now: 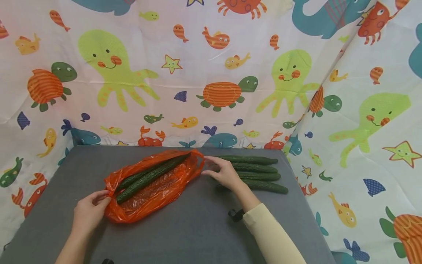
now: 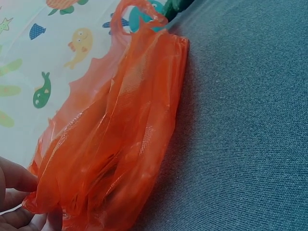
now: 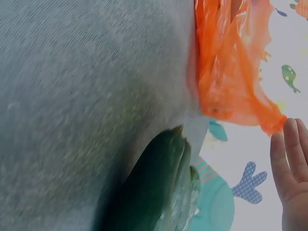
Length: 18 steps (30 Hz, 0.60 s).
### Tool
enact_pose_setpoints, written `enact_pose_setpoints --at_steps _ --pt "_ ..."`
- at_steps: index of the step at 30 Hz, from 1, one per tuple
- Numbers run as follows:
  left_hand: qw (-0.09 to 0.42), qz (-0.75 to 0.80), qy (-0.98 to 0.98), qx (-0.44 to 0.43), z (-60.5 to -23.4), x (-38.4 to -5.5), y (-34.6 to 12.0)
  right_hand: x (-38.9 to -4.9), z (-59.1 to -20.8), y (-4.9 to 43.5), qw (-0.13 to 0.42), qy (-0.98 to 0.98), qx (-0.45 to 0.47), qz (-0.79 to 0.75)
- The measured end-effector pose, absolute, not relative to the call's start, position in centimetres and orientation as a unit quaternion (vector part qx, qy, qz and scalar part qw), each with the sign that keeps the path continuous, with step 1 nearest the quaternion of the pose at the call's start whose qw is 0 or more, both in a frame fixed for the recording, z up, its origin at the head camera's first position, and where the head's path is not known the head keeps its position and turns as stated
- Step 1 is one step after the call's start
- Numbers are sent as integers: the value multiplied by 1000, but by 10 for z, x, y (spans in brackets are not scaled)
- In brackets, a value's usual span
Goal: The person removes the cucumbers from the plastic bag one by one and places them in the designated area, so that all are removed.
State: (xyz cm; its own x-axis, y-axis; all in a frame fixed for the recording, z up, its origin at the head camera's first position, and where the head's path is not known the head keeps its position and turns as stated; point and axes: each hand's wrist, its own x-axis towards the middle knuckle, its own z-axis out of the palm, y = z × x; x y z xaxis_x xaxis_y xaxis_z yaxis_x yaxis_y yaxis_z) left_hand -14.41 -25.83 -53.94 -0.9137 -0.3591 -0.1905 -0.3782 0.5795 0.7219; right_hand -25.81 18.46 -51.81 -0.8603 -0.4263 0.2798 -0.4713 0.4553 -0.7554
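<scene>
An orange plastic bag [image 1: 174, 187] lies on its side, with two long cucumbers [image 1: 150, 181] showing through its opening. At the bag's left end, my left hand [image 1: 88, 212] pinches the thin plastic between thumb and fingers; the left wrist view also has the crumpled bag [image 2: 130, 130] at those fingertips. My right hand [image 1: 227, 174] is at the opposite end, fingertips right at the bag's handle loop. Its fingers [image 3: 291, 149] look straight in the right wrist view, and the thumb stands apart from them. Beneath and beyond this hand lie several cucumbers [image 1: 263, 186] side by side.
The grey tabletop [image 1: 184, 234] extends around the bag to both sides. A curtain [image 1: 197, 73] printed with sea animals rises behind the table and along its sides. A black strap piece [image 1: 236, 215] sits at my right wrist.
</scene>
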Motion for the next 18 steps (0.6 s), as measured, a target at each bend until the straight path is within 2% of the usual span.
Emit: enact_pose_setpoints --at_steps 8,18 --pt "20 419 883 -209 -538 -144 -259 -261 -514 161 36 -836 302 457" --pt "14 424 882 -205 -536 -141 -260 -263 -508 130 21 -830 323 455"
